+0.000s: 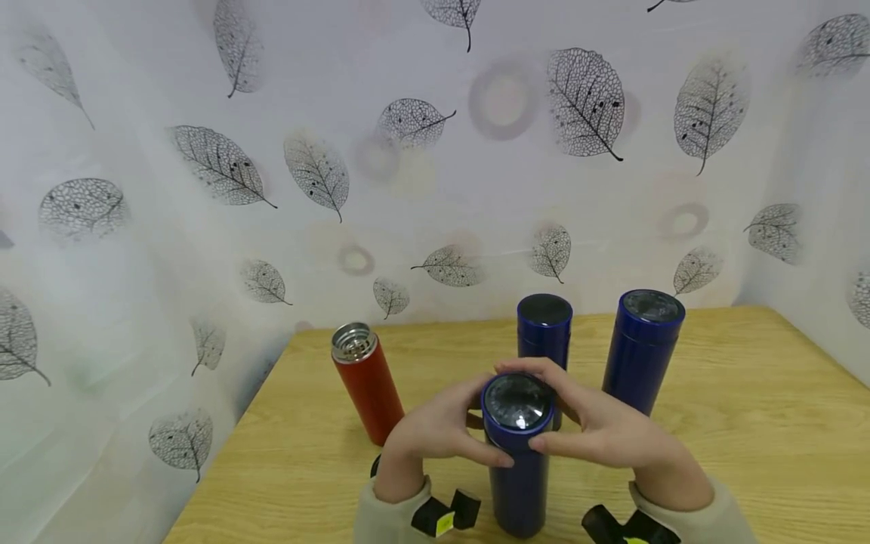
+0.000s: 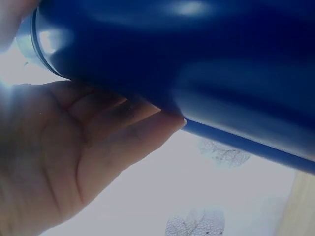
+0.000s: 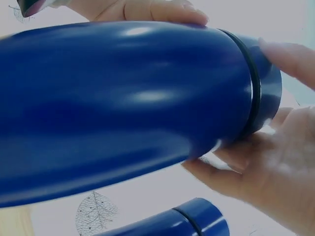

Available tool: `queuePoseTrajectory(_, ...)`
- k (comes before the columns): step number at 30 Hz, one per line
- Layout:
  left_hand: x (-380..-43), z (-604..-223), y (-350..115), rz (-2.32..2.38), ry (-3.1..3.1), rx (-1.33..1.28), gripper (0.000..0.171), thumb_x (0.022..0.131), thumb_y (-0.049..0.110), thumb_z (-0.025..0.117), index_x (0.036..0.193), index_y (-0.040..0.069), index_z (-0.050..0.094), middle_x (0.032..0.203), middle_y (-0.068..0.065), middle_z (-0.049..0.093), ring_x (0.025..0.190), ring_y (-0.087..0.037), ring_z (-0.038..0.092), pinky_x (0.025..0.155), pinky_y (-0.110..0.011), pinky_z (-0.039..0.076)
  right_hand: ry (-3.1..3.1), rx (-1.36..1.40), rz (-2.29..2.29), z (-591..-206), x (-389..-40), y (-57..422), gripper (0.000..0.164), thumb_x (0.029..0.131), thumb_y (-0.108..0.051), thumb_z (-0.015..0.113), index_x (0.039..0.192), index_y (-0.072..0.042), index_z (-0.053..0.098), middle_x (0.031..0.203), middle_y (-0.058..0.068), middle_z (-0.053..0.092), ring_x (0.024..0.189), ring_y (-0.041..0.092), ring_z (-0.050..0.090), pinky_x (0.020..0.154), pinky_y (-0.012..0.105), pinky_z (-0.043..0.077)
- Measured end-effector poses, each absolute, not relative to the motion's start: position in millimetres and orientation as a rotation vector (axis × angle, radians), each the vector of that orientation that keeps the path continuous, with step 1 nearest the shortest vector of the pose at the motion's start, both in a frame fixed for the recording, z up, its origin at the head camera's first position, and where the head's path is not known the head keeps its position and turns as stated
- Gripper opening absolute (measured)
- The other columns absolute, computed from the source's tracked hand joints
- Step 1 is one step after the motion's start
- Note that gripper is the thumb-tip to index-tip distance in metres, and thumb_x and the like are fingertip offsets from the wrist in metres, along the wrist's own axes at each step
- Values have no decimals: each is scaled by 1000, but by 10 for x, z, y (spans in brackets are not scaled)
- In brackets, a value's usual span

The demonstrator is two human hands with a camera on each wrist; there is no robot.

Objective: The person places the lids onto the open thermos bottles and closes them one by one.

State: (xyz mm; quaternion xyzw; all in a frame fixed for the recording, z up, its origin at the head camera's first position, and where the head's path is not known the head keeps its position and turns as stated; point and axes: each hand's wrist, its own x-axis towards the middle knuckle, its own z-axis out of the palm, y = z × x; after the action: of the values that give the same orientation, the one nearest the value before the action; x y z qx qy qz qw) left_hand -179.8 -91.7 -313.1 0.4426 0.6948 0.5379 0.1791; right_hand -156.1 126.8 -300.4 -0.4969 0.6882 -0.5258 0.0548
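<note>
Between both hands stands a dark blue thermos flask (image 1: 519, 487) with a shiny dark lid top (image 1: 518, 402). My left hand (image 1: 445, 427) grips its upper body from the left, thumb in front and fingers round the far side. From the right, my right hand (image 1: 598, 427) holds the lid end, its thumb on the blue lid (image 3: 269, 88) just above the dark seam. In the left wrist view the left fingers (image 2: 142, 130) curl behind the blue body. The lid sits on the flask, with a thin seam line visible below it.
A red thermos (image 1: 370, 393) without a lid stands at the left, its steel mouth uncovered. Behind the held flask is a second blue thermos (image 1: 544, 336), and a third blue thermos (image 1: 642, 355) stands to the right. The wooden table (image 1: 761, 423) meets a leaf-patterned curtain (image 1: 476, 189).
</note>
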Motion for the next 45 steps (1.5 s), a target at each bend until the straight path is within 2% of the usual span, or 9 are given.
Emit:
queuePoseTrajectory(8,-1744,-3102,-895,1497,2060,1297,70,66,-5,74,125,1,38,115,-13,52,101,-11,51,79,-27,46,2366,-1315,-1586,-2963,-1490,1241,68,77,-12,69,133,-13,31,127,4,44,112,16,45,87,30,39)
queuePoseTrajectory(14,-1747,-3109,-880,1445,2136,1370,67,64,-1,77,120,4,40,113,-9,54,101,-10,51,84,-26,43,2622,-1219,-1517,-2970,-1448,1162,68,70,-27,76,127,-18,39,125,-1,44,100,14,48,81,31,41)
queuePoseTrajectory(21,-1758,-3121,-886,1464,1994,1419,74,65,-7,74,127,5,35,118,-11,49,106,-12,49,82,-28,45,2450,-1404,-1474,-2982,-1459,1186,71,77,-16,69,135,-18,27,132,4,36,118,18,38,92,29,35)
queuePoseTrajectory(25,-1763,-3124,-888,1466,1961,1401,73,67,-8,72,128,3,35,119,-13,49,106,-12,49,82,-28,45,2378,-1499,-1510,-2977,-1454,1210,71,79,-10,67,136,-13,26,134,6,36,120,17,37,93,23,33)
queuePoseTrajectory(29,-1761,-3120,-880,1478,2004,1359,72,65,-6,74,127,4,38,117,-12,51,103,-11,50,82,-28,45,2462,-1454,-1542,-2959,-1438,1198,71,75,-12,71,134,-12,30,133,6,38,116,18,42,91,24,35)
queuePoseTrajectory(34,-1728,-3103,-825,1478,2202,1285,66,64,2,78,121,5,44,110,-6,56,96,-8,53,80,-25,45,2739,-1218,-1509,-2958,-1414,1120,74,67,-26,78,128,-17,38,117,-1,48,98,13,50,80,29,42)
queuePoseTrajectory(38,-1685,-3091,-772,1399,2451,1162,63,61,16,82,113,9,47,103,2,58,89,-4,53,78,-22,43,2939,-1090,-1460,-2986,-1421,1050,77,60,-30,81,124,-14,42,101,-3,44,85,9,46,71,27,45)
queuePoseTrajectory(41,-1681,-3093,-768,1387,2467,1130,65,60,17,82,114,10,45,105,3,57,94,-4,52,83,-23,41,2908,-1153,-1423,-2999,-1442,1042,77,64,-30,79,128,-16,38,106,-2,40,88,11,43,72,28,44)
queuePoseTrajectory(45,-1716,-3118,-782,1457,2272,1173,73,63,6,79,124,10,39,115,-2,53,104,-8,48,87,-26,40,2642,-1329,-1444,-3011,-1477,1130,73,78,-21,69,136,-18,24,128,2,33,110,19,41,85,29,40)
